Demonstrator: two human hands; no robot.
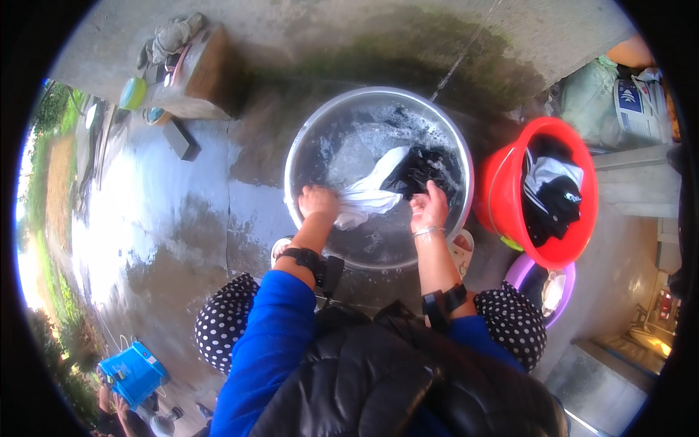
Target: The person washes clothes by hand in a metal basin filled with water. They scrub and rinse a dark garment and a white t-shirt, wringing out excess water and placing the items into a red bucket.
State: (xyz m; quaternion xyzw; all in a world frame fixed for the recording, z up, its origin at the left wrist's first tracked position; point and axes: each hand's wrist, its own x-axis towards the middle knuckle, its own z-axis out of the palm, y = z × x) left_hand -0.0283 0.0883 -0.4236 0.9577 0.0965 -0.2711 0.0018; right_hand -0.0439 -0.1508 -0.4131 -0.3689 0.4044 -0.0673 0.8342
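In front of me stands a wide round metal basin (463,158) with sudsy water in it. A wet garment with a white part (371,191) and a black part (418,169) lies in the water. Near the basin's left rim, my left hand (318,202) is closed on the bunched white cloth, which stretches right from it. My right hand (430,208), wearing a bracelet, is over the right side of the basin, just below the black cloth. Its fingers are apart and partly curled, and no cloth shows between them.
A red bucket (499,180) of dark and white clothes stands right of the basin, tilted in view. Behind it is a purple basin (568,292). A concrete block (210,82) stands at upper left. At lower left, a person's hands (121,407) are near a blue container (134,371).
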